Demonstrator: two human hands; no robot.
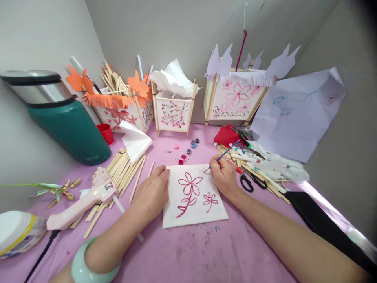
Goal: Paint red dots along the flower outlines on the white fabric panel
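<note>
A square white panel point(178, 210) lies flat before me, painted with a large and a small dark pink outlined flower. My left hand point(153, 190) rests at its upper left edge with bent fingers gripping that side; the fingertips are partly hidden. My right hand point(225, 177) is closed around a thin blue paintbrush point(227, 151) at the panel's upper right. The brush tip points down to the panel, beside a few faint pink marks. Small paint pots point(189, 151) in pink, red, blue and dark colours stand just beyond the panel.
Beyond stand lanterns with orange point(110, 102), white point(173, 114) and lilac point(238, 98) trim. At left are a teal bottle point(70, 125), a pink glue gun point(85, 204), wooden sticks point(126, 173) and a white jar point(20, 232). Scissors point(247, 183) and a black object point(318, 220) lie right.
</note>
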